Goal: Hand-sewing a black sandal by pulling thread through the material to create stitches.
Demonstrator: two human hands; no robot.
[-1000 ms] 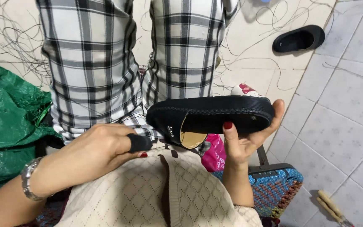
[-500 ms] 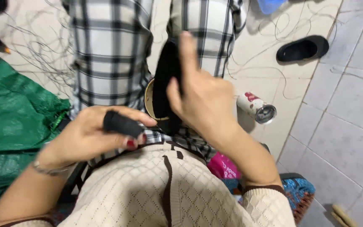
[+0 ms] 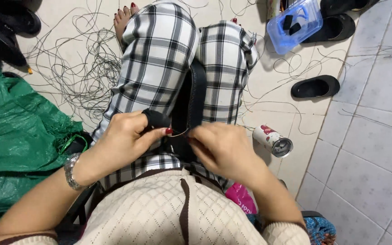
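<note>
Black shoe (image 3: 190, 97) stands between the knees; left hand (image 3: 125, 136) grips a black tool (image 3: 156, 119), right hand (image 3: 221, 147) pinches thread (barely visible); stitching looks unfinished.

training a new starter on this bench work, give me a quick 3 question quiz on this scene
1. True or false: the black shoe stands clamped between the knees.
2. What does the left hand grip? A) a small black tool B) the can C) the blue box
3. What lies on its side on the floor right of the right hand?

Key: 1 true. 2 A. 3 a white and red can.
</note>
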